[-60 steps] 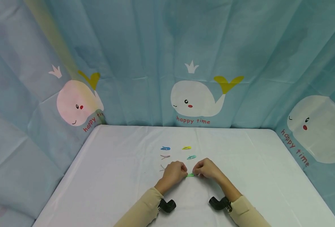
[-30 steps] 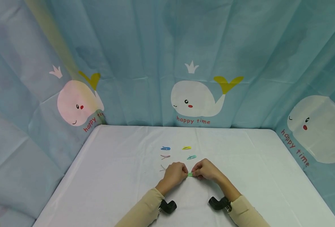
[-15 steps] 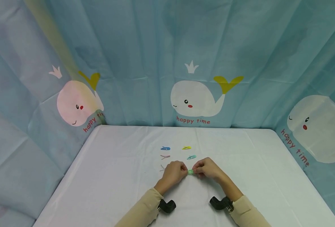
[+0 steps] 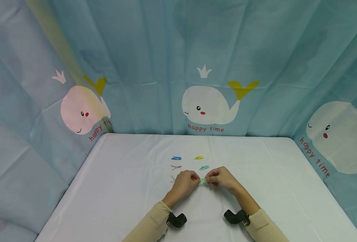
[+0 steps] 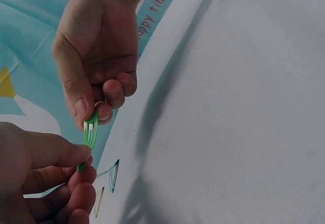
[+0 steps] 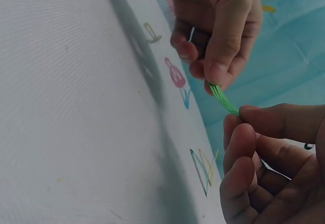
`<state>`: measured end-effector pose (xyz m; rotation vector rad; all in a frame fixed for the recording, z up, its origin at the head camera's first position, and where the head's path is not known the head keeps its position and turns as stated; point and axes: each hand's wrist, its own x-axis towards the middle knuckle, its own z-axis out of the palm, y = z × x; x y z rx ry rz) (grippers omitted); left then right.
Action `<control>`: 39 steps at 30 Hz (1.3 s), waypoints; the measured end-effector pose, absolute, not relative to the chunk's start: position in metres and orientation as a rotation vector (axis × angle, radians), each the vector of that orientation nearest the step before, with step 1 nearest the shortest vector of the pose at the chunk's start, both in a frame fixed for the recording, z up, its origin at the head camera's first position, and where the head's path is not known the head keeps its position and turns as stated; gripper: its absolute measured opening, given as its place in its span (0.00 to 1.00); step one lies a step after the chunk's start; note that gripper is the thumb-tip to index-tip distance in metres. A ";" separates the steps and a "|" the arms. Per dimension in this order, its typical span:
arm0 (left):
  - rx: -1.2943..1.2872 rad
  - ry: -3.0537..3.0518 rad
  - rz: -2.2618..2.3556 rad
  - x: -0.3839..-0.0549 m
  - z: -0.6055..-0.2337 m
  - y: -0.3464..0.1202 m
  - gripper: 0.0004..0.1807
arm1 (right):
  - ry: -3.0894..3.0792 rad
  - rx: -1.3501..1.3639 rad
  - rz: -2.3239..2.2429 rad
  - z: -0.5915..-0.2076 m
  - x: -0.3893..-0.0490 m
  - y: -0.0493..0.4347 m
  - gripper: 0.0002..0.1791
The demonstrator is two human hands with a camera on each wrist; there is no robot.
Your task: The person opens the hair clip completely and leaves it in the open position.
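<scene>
A green snap hair clip (image 5: 90, 132) is stretched between my two hands, close over the white table. My left hand (image 4: 183, 184) pinches one end between thumb and index finger. The other end is pinched by the thumb and index finger of my right hand (image 4: 222, 178). In the right wrist view the clip bows slightly, its tips hidden under the fingers. Beyond the hands lie a teal clip (image 4: 204, 167) and a reddish clip (image 4: 176, 167) with its parts spread. A thin greyish clip (image 4: 172, 179) shows partly behind my left hand.
Farther back on the white table (image 4: 121, 185) lie a blue clip (image 4: 176, 158) and a yellow clip (image 4: 198, 157). A blue curtain (image 4: 154, 67) printed with whales hangs past the table's far edge. Black devices (image 4: 176, 220) are strapped at both wrists.
The green clip has shifted up and away from the front of the table, with both hands moving slightly along with it. The other clips have stayed in place.
</scene>
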<state>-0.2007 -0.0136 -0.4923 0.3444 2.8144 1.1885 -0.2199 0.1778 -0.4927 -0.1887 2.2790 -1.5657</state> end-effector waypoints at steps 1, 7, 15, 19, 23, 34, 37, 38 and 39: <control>0.340 2.798 1.209 -0.202 -0.493 -0.014 0.03 | 2.280 -0.187 -1.571 -0.492 -0.220 0.178 0.09; 0.311 2.683 1.335 -0.205 -0.492 -0.016 0.03 | 2.251 -0.189 -1.617 -0.487 -0.218 0.180 0.12; 0.298 2.559 1.466 -0.208 -0.489 -0.020 0.05 | 2.166 -0.175 -1.687 -0.487 -0.218 0.183 0.12; 0.284 2.494 1.556 -0.210 -0.488 -0.022 0.07 | 2.120 -0.163 -1.732 -0.485 -0.217 0.182 0.13; 0.251 2.435 1.619 -0.212 -0.485 -0.023 0.08 | 2.108 -0.151 -1.772 -0.483 -0.216 0.182 0.14; 0.131 2.265 1.759 -0.215 -0.481 -0.022 0.10 | 2.090 -0.137 -1.886 -0.477 -0.215 0.179 0.17; 0.129 2.219 1.801 -0.214 -0.479 -0.021 0.11 | 2.091 -0.102 -1.920 -0.477 -0.214 0.178 0.16; 0.131 2.209 1.813 -0.215 -0.479 -0.021 0.11 | 2.091 -0.092 -1.932 -0.477 -0.213 0.177 0.16; 0.124 2.197 1.823 -0.215 -0.478 -0.020 0.11 | 2.092 -0.087 -1.944 -0.477 -0.213 0.177 0.16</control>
